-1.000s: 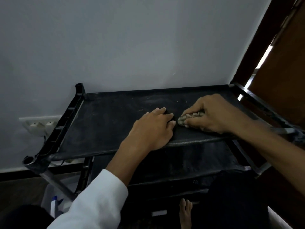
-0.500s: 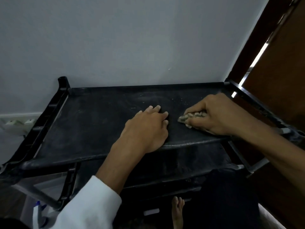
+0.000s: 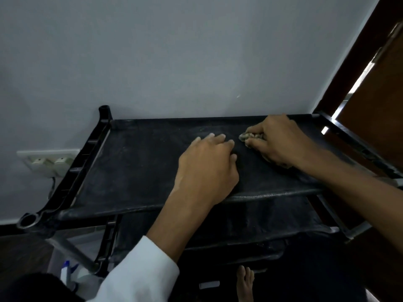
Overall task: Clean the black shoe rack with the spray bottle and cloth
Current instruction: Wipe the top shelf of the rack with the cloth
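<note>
Pale grey wall (image 3: 174, 62) behind; black shoe rack (image 3: 135, 171) stands against it, top shelf in use. Right hand (image 3: 281, 142) grips the bunched cloth (image 3: 250, 136), fingers curled round it and pressing it to the fabric. Over the last second this hand has carried the cloth from mid-depth toward the back right of the shelf, close to the rear bar. Left hand (image 3: 209, 168) has kept flat, fingers straight, palm down just beside the cloth, holding nothing; likely bracing the slack fabric. Spray bottle (image 3: 67, 272) sits low on the floor at the rack's left front leg, untouched. Judgement: wiping stroke in progress, right-hand part of the shelf covered. Faint pale dust shows across the left half, and the lower shelves probably remain to do.
</note>
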Action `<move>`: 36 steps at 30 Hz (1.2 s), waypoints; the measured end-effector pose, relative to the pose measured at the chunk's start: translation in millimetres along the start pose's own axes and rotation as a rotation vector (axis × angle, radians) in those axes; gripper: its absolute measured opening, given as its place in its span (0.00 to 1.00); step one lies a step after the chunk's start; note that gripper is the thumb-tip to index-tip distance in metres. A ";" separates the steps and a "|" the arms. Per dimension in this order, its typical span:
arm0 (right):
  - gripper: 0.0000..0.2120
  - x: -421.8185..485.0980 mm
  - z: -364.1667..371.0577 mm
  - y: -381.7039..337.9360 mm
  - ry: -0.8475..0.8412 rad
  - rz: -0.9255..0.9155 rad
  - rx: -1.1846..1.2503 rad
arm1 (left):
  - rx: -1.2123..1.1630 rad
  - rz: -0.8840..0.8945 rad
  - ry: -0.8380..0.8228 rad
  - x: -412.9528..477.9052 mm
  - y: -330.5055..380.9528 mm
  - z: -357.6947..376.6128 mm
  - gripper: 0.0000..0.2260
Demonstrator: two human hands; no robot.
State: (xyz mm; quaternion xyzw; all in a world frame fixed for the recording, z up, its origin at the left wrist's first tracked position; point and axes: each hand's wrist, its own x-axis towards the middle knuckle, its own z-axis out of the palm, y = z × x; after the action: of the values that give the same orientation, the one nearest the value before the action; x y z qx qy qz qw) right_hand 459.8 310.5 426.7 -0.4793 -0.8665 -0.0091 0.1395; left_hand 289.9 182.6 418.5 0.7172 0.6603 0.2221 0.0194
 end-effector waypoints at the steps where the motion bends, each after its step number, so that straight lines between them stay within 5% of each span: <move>1: 0.08 -2.1 -2.1 1.3 -0.005 0.008 0.031 | 0.001 -0.011 0.074 -4.7 -3.4 -6.4 0.18; 4: 0.09 -7.5 -6.5 3.3 -0.006 0.036 0.095 | 0.076 -0.075 0.231 -22.7 -32.4 -23.7 0.16; 11: 0.15 -11.7 -17.4 -33.7 -0.171 0.070 0.111 | 0.109 -0.243 0.207 -43.6 -63.0 -30.5 0.18; 21: 0.15 -21.6 -7.9 -107.2 -0.263 -0.293 0.324 | -0.005 -0.365 0.153 -41.8 -73.6 -23.9 0.20; 28: 0.11 38.8 0.5 -84.3 -0.081 -0.215 0.102 | -0.055 -0.363 0.104 -42.2 -73.9 -24.2 0.20; 34: 0.16 16.3 1.3 -77.9 0.021 -0.213 0.095 | -0.071 -0.362 0.125 -41.0 -75.3 -25.2 0.20; 36: 0.30 2.1 -1.5 -73.2 -0.053 -0.191 0.053 | -0.081 -0.349 0.121 -41.2 -74.7 -25.0 0.20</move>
State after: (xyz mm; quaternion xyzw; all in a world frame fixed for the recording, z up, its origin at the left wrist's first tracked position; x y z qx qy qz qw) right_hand 398.2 272.4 437.3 -0.3905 -0.9116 0.0133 0.1276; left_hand 210.0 146.1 405.0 0.5756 0.7652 0.2845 0.0470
